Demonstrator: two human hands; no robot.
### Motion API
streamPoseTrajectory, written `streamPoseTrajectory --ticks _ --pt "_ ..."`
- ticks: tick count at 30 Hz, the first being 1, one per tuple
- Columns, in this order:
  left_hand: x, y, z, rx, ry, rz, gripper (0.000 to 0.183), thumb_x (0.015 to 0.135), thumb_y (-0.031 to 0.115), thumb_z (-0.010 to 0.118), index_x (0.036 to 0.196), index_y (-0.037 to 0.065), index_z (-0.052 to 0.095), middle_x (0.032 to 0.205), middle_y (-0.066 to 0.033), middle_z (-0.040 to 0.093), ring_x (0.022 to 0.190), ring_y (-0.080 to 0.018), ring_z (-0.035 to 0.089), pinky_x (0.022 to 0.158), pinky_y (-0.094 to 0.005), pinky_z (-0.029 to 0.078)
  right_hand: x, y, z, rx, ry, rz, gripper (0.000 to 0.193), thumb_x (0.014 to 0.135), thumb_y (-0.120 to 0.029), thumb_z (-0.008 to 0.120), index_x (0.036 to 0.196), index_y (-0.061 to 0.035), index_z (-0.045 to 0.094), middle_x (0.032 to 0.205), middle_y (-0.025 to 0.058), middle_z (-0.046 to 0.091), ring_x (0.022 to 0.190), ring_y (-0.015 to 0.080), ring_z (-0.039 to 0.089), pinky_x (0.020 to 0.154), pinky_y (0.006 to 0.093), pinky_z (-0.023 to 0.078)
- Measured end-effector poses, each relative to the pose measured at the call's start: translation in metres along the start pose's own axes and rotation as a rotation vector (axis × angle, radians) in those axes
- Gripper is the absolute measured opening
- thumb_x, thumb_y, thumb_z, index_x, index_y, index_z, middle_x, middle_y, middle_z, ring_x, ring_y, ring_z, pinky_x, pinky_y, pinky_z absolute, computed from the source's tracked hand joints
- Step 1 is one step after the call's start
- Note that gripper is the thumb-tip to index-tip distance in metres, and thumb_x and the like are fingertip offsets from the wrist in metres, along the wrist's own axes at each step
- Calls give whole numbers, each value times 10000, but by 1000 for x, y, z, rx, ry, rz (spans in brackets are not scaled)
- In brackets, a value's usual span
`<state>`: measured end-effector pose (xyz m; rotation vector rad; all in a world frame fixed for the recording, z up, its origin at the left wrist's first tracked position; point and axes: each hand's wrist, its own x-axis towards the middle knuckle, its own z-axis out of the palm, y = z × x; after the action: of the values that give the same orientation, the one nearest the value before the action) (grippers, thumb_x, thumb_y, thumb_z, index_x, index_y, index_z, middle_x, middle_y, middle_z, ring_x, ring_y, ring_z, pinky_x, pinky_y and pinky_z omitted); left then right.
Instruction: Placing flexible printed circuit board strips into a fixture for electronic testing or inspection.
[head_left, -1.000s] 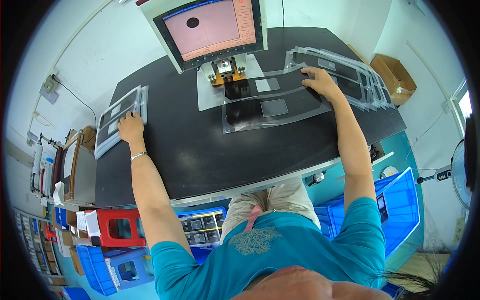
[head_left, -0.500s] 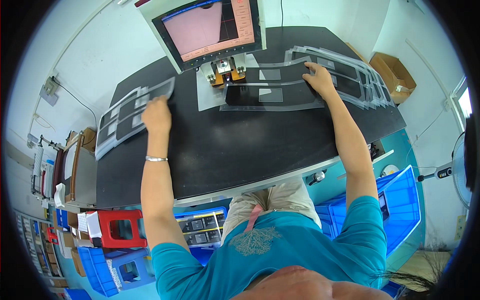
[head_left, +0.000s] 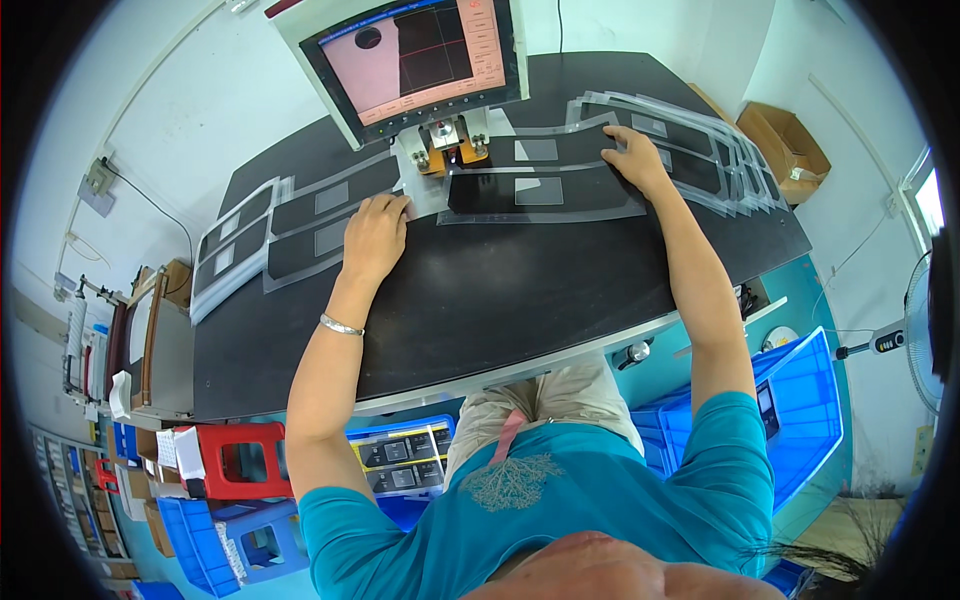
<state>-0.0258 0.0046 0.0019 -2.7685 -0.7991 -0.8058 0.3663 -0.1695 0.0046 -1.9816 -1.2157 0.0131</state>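
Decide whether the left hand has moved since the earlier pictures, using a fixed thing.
Yes: the left hand has moved right across the black table, toward the monitor.

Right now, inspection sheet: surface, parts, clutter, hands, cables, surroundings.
Surface: black table, a machine at its far side.
Parts: left sheet overlapping left stack; middle sheet, left end at the machine; right stack, fanned.
Clutter: box by the table's far right corner.
Hands: left hand at left sheet's right edge, grip unclear; right hand at middle sheet's right end, thumb and forefinger apart.
Cables: cord on left wall, another behind machine.
Surroundings: red stool, blue bin, fan.
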Motion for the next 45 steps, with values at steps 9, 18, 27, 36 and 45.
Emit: streamPoseTrajectory --ticks 9,18,27,36,45 --pt "-3 -7 2 -120 -50 -16 270 888 86 603 1155 88 642 1161 -72 637 1111 -279 603 895 -388 517 -3 -9 -4 166 -19 98 518 831 -164 704 1311 -7 589 1277 231 615 1233 320 562 1031 367 422" --pt "-2 -3 -4 -120 -58 -21 276 876 66 594 1146 74 653 1159 -64 642 1089 -275 613 893 -392 524 5 -1 8 61 231 17 511 793 -152 696 1282 -27 618 1249 194 644 1195 314 595 1013 374 446" --pt "-3 -6 -2 -113 -86 -30 278 884 79 597 1158 109 634 1179 -47 638 1136 -270 593 907 -389 512 10 6 21 -48 336 6 515 797 -184 683 1284 -33 609 1252 196 636 1189 333 593 1011 393 449" --pt "-3 -5 -1 -93 -78 -27 308 865 23 572 1155 83 656 1190 -72 637 1103 -274 609 908 -392 523 4 2 11 36 288 37 483 846 -244 687 1273 -30 620 1242 198 640 1176 339 597 1003 389 449" --pt "-4 -5 2 -6 19 118 278 881 71 607 1155 62 654 1191 -110 643 1115 -291 607 923 -404 510 1 -1 9 -91 215 -100 513 809 -221 711 1274 -38 596 1235 194 615 1139 353 591 979 416 467"
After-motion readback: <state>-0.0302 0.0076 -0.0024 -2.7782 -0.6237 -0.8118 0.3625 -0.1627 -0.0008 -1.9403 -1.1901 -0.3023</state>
